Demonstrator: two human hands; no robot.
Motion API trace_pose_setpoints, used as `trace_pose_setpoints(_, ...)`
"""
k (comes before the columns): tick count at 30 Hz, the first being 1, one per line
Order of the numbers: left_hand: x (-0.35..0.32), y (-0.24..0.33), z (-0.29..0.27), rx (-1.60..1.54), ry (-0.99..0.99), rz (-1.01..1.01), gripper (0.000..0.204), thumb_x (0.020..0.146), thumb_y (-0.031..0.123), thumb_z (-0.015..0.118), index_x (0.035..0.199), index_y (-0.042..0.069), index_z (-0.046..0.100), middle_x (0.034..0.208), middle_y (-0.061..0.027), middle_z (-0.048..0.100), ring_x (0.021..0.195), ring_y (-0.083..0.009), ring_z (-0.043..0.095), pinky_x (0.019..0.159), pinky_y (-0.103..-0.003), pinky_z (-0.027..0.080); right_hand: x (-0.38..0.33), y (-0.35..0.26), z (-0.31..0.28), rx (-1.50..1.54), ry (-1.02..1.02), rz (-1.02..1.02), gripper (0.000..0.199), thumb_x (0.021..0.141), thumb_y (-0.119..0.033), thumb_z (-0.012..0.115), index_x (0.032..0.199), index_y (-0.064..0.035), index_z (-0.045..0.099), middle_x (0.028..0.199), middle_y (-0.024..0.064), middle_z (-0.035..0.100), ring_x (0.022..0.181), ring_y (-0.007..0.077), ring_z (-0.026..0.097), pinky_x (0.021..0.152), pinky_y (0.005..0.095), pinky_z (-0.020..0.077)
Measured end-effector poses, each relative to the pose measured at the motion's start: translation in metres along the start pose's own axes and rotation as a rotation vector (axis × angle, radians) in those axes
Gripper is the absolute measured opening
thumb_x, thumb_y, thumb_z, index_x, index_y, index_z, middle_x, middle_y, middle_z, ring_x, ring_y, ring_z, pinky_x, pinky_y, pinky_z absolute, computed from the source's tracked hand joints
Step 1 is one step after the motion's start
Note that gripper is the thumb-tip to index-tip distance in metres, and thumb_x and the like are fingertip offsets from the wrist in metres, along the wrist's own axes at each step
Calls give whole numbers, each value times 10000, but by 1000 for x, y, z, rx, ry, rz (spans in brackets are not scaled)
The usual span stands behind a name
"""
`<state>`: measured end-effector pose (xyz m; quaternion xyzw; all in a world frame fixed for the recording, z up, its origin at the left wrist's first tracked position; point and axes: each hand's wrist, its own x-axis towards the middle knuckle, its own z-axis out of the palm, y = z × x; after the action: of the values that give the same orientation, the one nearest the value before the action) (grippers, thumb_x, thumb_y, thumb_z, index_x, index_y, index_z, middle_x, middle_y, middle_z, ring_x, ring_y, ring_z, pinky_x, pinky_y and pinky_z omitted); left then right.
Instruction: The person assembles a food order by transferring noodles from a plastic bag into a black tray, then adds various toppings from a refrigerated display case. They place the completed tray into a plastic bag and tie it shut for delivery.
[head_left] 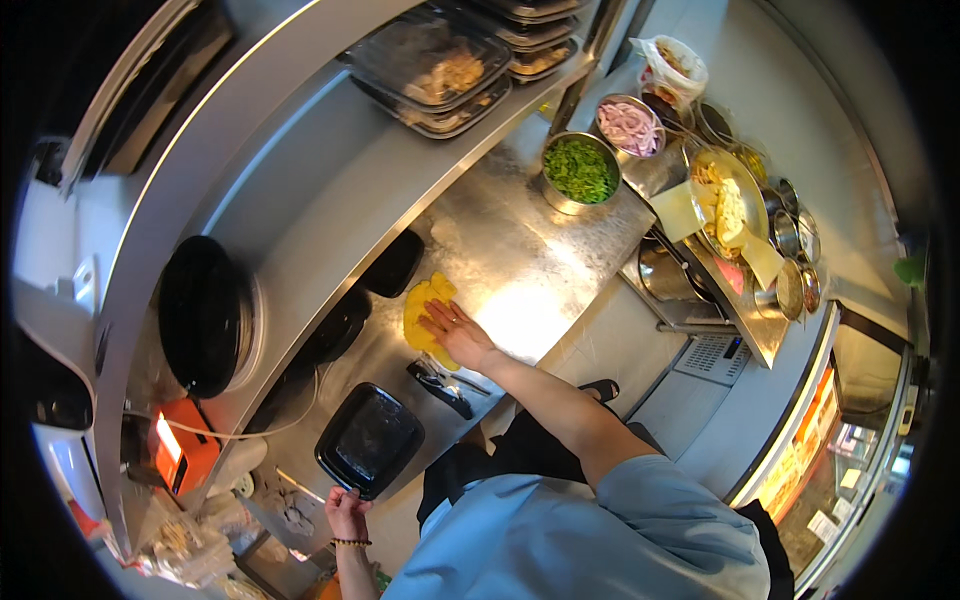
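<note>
Steel counter (520, 270): right hand (455, 335) flat on yellow cloth (425, 310), left hand (345, 512) gripping black tray (370, 440).

Commercial kitchen, takeaway type: stainless prep counter (520, 270) mid-frame, steel shelf (330, 190) w/ stacked lidded meal trays (440, 65) up top, metal tubs of chopped veg (580, 170) upper right.

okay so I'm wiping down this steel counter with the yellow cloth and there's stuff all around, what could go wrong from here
1. The right hand presses the yellow cloth right beside the dark tongs-like utensil; a wide sweep might knock it off the counter edge.
2. The left hand touches the empty black tray at its near rim, close to the edge; a tug may tip it.
3. The bowl of chopped greens stands near the wiped patch, so the cloth could bump it.
</note>
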<state>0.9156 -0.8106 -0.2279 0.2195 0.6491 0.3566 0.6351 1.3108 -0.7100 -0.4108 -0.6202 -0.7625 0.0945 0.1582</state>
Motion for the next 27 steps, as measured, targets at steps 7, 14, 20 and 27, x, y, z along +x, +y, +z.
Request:
trace_pose_setpoints(7, 17, 8, 34, 91, -88, -23, 95, 848, -10, 605, 821, 70, 561, 707, -22, 598, 542, -149, 630, 516, -283, 577, -105, 192, -93, 258, 438, 862, 401, 961, -85, 399, 1327, 75, 427, 1328, 269, 480, 1190, 383, 500, 1024, 416, 414)
trace_pose_setpoints(14, 39, 19, 108, 110, -191, -22, 118, 829, -34, 616, 830, 74, 567, 675, 3, 551, 559, -111, 587, 505, -282, 581, -154, 96, 65, -342, 27, 763, 520, 982, -101, 387, 1474, 21, 272, 1553, 182, 243, 1459, 301, 181, 1173, 436, 232)
trace_pose_setpoints(20, 46, 30, 184, 202, -236, -24, 140, 825, -67, 603, 850, 63, 558, 688, -26, 577, 550, -129, 605, 513, -308, 599, 37, 124, -33, 257, 188, 366, 454, 929, -137, 422, 1377, -76, 470, 1506, 261, 298, 1426, 370, 252, 1186, 444, 190)
trace_pose_setpoints(27, 64, 28, 247, 266, -253, 2, 115, 824, -29, 615, 874, 55, 555, 762, -79, 624, 576, -147, 610, 525, -306, 597, -59, 190, -67, 116, 497, 650, 415, 843, -35, 504, 1253, 11, 543, 1411, 233, 446, 1353, 363, 387, 1150, 438, 284)
